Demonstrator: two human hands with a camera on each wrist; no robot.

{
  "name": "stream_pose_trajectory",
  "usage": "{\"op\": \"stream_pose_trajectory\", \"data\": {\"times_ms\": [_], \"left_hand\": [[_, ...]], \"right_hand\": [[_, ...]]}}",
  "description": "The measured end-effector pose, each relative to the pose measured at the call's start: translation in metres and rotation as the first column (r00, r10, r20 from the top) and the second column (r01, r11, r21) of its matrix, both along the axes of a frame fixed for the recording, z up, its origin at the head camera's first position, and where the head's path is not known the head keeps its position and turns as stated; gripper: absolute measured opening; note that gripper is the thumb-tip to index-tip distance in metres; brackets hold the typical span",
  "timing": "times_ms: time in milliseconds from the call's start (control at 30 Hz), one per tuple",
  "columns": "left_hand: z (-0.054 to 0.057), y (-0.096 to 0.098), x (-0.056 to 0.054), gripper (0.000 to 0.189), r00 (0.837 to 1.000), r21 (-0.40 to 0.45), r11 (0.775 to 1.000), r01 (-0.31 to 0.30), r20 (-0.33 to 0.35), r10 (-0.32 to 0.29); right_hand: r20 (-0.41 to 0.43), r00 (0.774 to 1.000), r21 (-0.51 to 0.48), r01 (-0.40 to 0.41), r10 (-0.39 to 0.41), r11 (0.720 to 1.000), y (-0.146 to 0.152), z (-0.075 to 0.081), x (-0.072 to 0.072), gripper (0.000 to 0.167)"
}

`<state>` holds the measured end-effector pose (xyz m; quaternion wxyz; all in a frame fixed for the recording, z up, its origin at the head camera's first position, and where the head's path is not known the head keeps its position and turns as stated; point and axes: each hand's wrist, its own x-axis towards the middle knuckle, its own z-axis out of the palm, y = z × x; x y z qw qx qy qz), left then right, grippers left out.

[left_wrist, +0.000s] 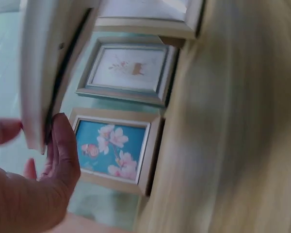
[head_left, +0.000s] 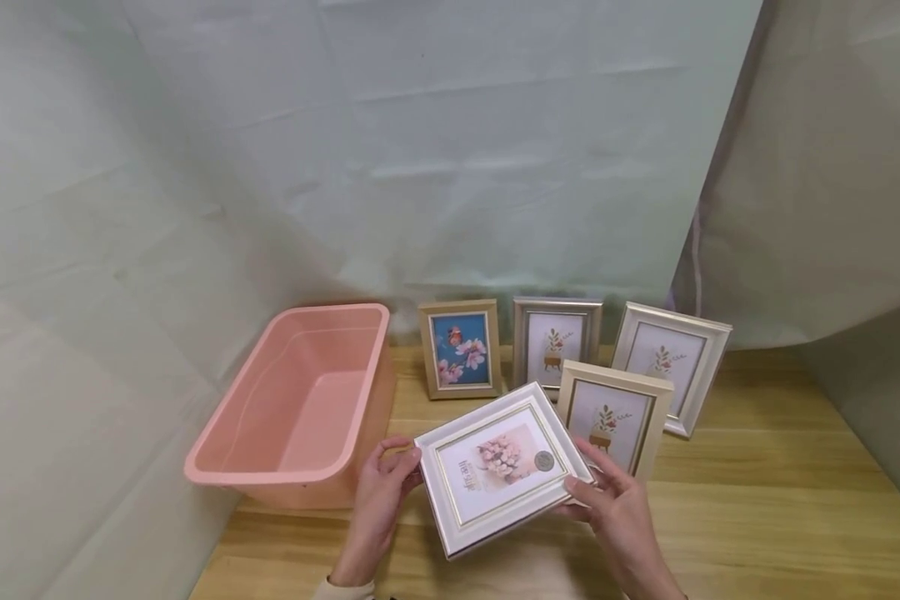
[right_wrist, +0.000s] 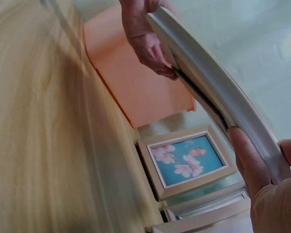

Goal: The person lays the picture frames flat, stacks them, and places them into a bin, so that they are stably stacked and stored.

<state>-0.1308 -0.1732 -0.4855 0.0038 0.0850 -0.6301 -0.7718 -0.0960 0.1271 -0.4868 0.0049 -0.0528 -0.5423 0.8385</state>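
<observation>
Both hands hold a white picture frame (head_left: 501,468) with a pink flower print, tilted above the wooden table. My left hand (head_left: 381,500) pinches its left corner between thumb and fingers. At the opposite side, my right hand (head_left: 617,508) grips the frame with the thumb on the front edge and fingers beneath. In the left wrist view the held frame (left_wrist: 48,63) shows edge-on, fingers of the left hand (left_wrist: 34,179) on both faces. The right wrist view also shows its side edge (right_wrist: 223,97), between the thumb and fingers of the right hand (right_wrist: 276,194).
A pink plastic tub (head_left: 288,477) stands on the left. Behind the held frame stand a frame with a blue flower picture (head_left: 461,350), a silver-brown frame (head_left: 557,342), a white frame (head_left: 675,358) and a beige frame (head_left: 615,417). Pale sheeting (head_left: 450,167) hangs behind the table (head_left: 780,467).
</observation>
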Motion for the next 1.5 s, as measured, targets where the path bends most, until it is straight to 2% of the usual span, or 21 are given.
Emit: {"op": "stream_pose_trajectory", "data": {"times_ms": [100,167,267,367,467,567,667,833,933,1000,1167,1267,1400,1500], "left_hand": [[0.000,0.001,0.008,0.040,0.994,-0.097,0.995,0.026,-0.099,-0.036],[0.000,-0.001,0.012,0.054,0.981,-0.164,0.984,0.073,-0.167,-0.101],[-0.002,-0.007,0.016,0.073,0.953,-0.206,0.963,0.173,-0.211,-0.217],[-0.006,-0.015,0.019,0.090,0.924,-0.221,0.936,0.274,-0.209,-0.320],[-0.011,-0.021,0.020,0.108,0.908,-0.272,0.907,0.321,-0.183,-0.376],[-0.015,-0.024,0.020,0.123,0.912,-0.382,0.873,0.303,-0.151,-0.382],[-0.017,-0.024,0.018,0.135,0.922,-0.503,0.824,0.262,-0.121,-0.367],[-0.019,-0.023,0.013,0.145,0.939,-0.636,0.740,0.221,-0.068,-0.338],[-0.023,-0.025,0.009,0.147,0.939,-0.660,0.710,0.244,-0.023,-0.344],[-0.028,-0.026,0.007,0.146,0.928,-0.660,0.697,0.280,0.001,-0.372],[-0.039,-0.030,0.003,0.140,0.886,-0.636,0.678,0.368,0.019,-0.463],[-0.042,-0.030,0.000,0.139,0.880,-0.638,0.672,0.376,0.019,-0.475],[-0.043,-0.029,-0.003,0.142,0.876,-0.636,0.669,0.385,0.023,-0.482],[-0.044,-0.029,-0.006,0.142,0.864,-0.642,0.660,0.390,0.006,-0.504]], "right_hand": [[-0.019,1.000,-0.025,0.001,-0.002,1.000,-0.003,-0.004,0.001,0.058],[-0.027,1.000,-0.032,0.006,-0.007,0.999,-0.003,-0.007,0.002,0.058],[-0.038,0.999,-0.035,0.004,-0.006,0.999,-0.004,-0.010,0.002,0.060],[-0.024,0.999,-0.014,-0.025,0.025,1.000,-0.005,-0.013,0.003,0.068],[0.027,0.998,0.039,-0.061,0.060,0.997,-0.007,-0.013,0.002,0.082],[0.087,0.993,0.112,-0.088,0.079,0.990,-0.007,-0.012,0.000,0.091],[0.117,0.989,0.202,-0.117,0.094,0.972,-0.005,-0.012,-0.002,0.096],[0.099,0.979,0.333,-0.201,0.178,0.921,-0.005,-0.017,-0.007,0.103],[0.069,0.968,0.391,-0.249,0.241,0.886,-0.006,-0.023,-0.009,0.103],[0.061,0.963,0.423,-0.264,0.264,0.867,-0.007,-0.028,-0.010,0.102],[0.076,0.968,0.521,-0.241,0.237,0.818,-0.010,-0.037,-0.013,0.100],[0.067,0.974,0.593,-0.213,0.216,0.777,-0.011,-0.040,-0.014,0.098],[0.030,0.976,0.696,-0.174,0.214,0.697,-0.012,-0.042,-0.014,0.091],[0.011,0.976,0.749,-0.151,0.215,0.645,-0.014,-0.043,-0.014,0.084]]}}
